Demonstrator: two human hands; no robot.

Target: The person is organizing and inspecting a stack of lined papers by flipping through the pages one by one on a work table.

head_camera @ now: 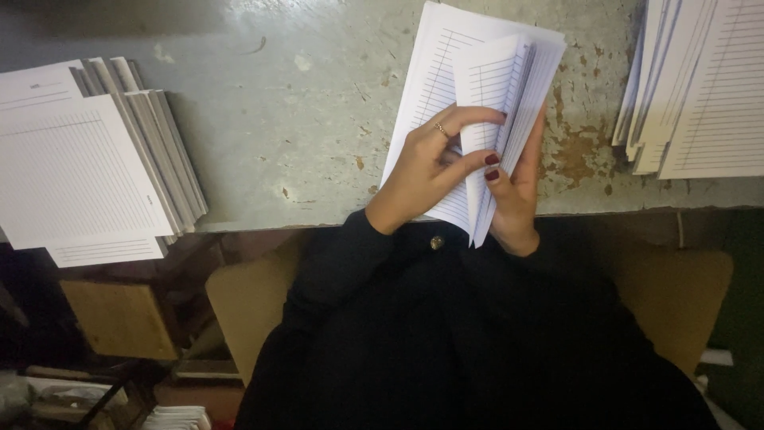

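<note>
A bundle of white lined sheets (pixel 509 87) lies at the near edge of a worn grey table (pixel 302 119), partly folded over along its length. My left hand (pixel 430 163), with a ring on one finger and dark red nails, presses on the fold from the left. My right hand (pixel 517 191) grips the folded bundle from the right side, fingers running up its edge. Both hands hold the same sheets. Dark sleeves cover both forearms.
A fanned stack of lined sheet bundles (pixel 87 167) sits at the table's left edge, overhanging it. Another stack of lined sheets (pixel 700 87) lies at the right. Below the table edge are my dark clothing and a tan seat (pixel 247 302).
</note>
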